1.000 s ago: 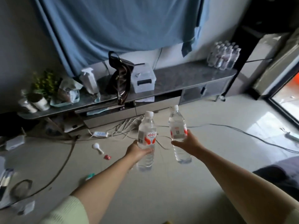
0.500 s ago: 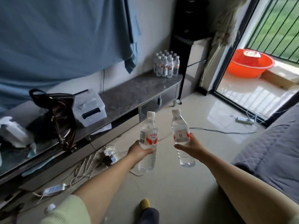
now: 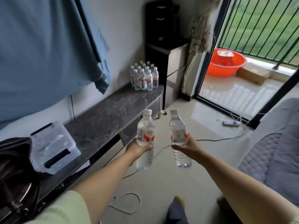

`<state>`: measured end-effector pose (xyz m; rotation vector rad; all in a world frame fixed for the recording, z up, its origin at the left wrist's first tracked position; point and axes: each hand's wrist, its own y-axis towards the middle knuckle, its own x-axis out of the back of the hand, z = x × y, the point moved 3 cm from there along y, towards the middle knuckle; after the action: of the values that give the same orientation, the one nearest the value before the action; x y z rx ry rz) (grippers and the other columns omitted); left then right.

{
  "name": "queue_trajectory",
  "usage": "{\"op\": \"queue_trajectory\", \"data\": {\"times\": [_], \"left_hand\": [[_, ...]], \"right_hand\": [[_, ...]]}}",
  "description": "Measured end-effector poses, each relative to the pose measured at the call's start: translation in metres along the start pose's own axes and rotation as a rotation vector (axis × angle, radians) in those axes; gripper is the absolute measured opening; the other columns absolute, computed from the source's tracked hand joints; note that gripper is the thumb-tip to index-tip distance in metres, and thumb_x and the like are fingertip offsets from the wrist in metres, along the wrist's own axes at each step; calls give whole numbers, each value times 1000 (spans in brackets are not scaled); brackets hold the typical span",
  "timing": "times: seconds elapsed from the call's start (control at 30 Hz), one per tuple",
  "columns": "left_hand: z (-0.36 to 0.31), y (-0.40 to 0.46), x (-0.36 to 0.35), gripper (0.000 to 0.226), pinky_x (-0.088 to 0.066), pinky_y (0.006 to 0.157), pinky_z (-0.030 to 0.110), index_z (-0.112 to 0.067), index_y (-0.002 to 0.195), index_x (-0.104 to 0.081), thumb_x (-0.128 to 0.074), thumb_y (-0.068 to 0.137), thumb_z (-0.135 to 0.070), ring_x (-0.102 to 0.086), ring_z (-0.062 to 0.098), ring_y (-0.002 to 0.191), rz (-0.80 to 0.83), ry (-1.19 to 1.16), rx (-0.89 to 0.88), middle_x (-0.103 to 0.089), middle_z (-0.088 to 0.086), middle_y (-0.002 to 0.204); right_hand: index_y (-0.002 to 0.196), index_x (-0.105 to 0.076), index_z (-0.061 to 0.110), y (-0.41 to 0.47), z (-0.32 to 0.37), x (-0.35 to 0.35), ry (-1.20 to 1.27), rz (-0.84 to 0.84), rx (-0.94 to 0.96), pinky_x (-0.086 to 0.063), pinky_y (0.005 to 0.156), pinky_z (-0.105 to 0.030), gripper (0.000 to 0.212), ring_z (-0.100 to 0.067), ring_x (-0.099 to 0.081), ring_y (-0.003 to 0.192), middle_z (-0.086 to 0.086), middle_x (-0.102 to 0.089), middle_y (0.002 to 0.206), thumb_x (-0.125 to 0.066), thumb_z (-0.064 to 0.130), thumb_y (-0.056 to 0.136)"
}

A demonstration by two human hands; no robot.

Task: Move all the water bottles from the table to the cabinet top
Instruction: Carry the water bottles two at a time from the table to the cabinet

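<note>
My left hand (image 3: 137, 148) grips a clear water bottle (image 3: 145, 136) with a white cap and a red-and-white label, held upright over the floor. My right hand (image 3: 188, 147) grips a second water bottle (image 3: 178, 135), tilted slightly. Both bottles hang in front of me, just off the front edge of the long dark marble cabinet top (image 3: 105, 120). At the cabinet's far right end stands a cluster of several water bottles (image 3: 144, 76).
A clear plastic box (image 3: 53, 147) and a dark brown bag (image 3: 14, 172) sit on the cabinet's near end. Cables (image 3: 127, 202) trail over the tiled floor. A grey sofa (image 3: 273, 151) lies at right; an orange basin (image 3: 226, 63) is beyond the glass door.
The view has swung right and moved along the cabinet toward the bottle cluster, which looks larger now. Both hands still carry their bottles the same way.
</note>
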<state>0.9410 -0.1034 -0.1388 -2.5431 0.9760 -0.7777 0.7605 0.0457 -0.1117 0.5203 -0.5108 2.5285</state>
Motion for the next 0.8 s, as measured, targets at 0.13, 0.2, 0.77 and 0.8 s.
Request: {"op": "queue_trajectory", "data": {"times": [0.13, 0.2, 0.77, 0.8], "left_hand": [[-36, 65, -17, 38, -50, 93, 33, -19, 110, -66, -79, 75, -28, -64, 19, 100, 28, -26, -8, -70, 3, 110], [-55, 101, -27, 36, -50, 97, 37, -19, 109, -66, -78, 76, -26, -65, 21, 103, 18, -39, 7, -71, 4, 110], [-156, 317, -24, 34, -53, 93, 38, -20, 102, -68, -82, 71, -21, -68, 21, 98, -83, -173, 161, -73, 3, 102], [-158, 335, -15, 38, -53, 95, 39, -17, 106, -68, -82, 71, -21, -67, 22, 99, -89, -182, 174, -72, 5, 104]], "right_hand": [[101, -69, 18, 74, -3, 32, -14, 24, 5, -50, 69, -22, 30, -13, -69, 80, -1, -73, 90, -77, 12, 72], [102, -68, 19, 119, -3, 53, -37, 46, 9, -46, 66, -17, 32, -10, -68, 79, 1, -73, 90, -77, 14, 71], [101, -63, 11, 389, 21, 119, -55, 133, -33, -46, 56, -6, 32, -15, -63, 76, -7, -69, 91, -78, 6, 74], [104, -62, 11, 409, 25, 114, -56, 154, -35, -48, 60, -9, 35, -16, -64, 79, -7, -69, 93, -78, 6, 74]]}}
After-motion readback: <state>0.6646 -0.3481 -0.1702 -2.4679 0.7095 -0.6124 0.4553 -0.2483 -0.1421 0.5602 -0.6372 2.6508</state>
